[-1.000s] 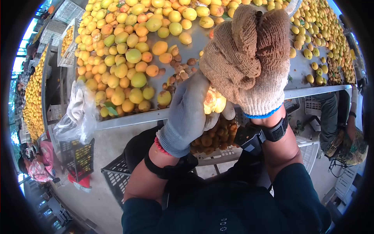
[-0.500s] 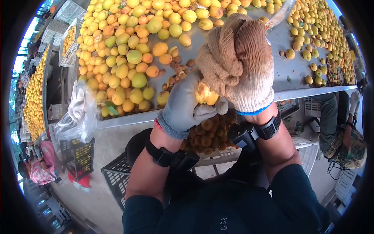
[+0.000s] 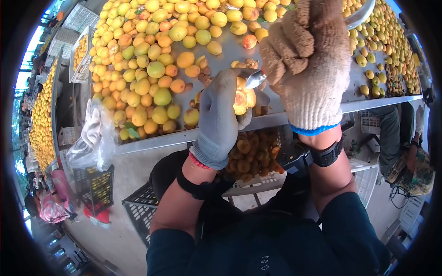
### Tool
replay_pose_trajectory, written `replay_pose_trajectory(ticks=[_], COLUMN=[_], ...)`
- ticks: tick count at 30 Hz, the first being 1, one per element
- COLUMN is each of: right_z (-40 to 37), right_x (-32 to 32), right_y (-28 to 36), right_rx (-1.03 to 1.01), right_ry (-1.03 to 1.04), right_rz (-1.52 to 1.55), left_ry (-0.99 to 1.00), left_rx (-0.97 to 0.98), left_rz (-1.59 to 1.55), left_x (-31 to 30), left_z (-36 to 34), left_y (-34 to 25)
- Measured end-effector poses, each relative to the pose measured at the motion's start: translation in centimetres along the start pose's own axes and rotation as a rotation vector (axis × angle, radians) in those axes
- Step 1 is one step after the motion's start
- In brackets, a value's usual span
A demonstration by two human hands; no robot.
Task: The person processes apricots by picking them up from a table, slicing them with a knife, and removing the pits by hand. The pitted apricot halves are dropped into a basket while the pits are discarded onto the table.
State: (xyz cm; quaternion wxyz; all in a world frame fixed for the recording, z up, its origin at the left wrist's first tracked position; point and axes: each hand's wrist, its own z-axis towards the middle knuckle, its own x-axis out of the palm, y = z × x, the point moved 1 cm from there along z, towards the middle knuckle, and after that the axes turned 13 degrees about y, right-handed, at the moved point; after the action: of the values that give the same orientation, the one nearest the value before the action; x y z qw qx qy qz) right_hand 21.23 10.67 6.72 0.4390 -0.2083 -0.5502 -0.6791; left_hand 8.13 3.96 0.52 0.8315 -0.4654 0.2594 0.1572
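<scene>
My left hand (image 3: 220,115), in a grey glove, is closed around a cut yellow-orange fruit (image 3: 241,102) above the table's front edge. My right hand (image 3: 308,64), in a brown-stained knit glove with a blue cuff, is wrapped round a metal tool. The tool's small shiny tip (image 3: 255,79) touches or nearly touches the top of the fruit, and its curved metal other end (image 3: 361,16) sticks out above my right hand. The handle is hidden by my fingers. Brown scraps and cut pieces (image 3: 202,73) lie on the metal behind my left hand.
Loose yellow, orange and greenish fruits (image 3: 142,69) cover the metal table (image 3: 184,136). A plastic bag with gloves (image 3: 94,133) hangs at its left front. Below are a container of brownish fruits (image 3: 251,158) and black crates (image 3: 138,207). Other people are at the far left (image 3: 53,202) and right (image 3: 414,168).
My right hand has moved up and right, away from my left, and the tool's tip now shows. My left hand has shifted slightly and turned more upright, with the fruit's cut face exposed.
</scene>
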Motion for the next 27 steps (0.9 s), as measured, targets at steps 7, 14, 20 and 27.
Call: replay_pose_trajectory(ticks=[7, 14, 20, 27], right_z=[-0.6, -0.8, -0.6, -0.8], right_x=[3.0, 3.0, 2.1, -0.1], right_y=[-0.1, -1.0, -0.9, -2.6], right_rx=[0.15, 0.162, 0.257, 0.204], right_ry=[-0.206, -0.137, -0.037, 0.131], right_rz=[-0.104, -0.097, 0.148, 0.069], left_ry=[-0.1, -0.164, -0.182, -0.12], left_rx=[-0.089, -0.124, -0.041, -0.084], left_rz=[0.308, 0.256, 0.369, 0.058], left_x=[0.5, 0.7, 1.4, 1.0], left_z=[-1.8, -1.8, -1.9, -1.6], left_y=[-0.1, 0.2, -0.7, 0.1])
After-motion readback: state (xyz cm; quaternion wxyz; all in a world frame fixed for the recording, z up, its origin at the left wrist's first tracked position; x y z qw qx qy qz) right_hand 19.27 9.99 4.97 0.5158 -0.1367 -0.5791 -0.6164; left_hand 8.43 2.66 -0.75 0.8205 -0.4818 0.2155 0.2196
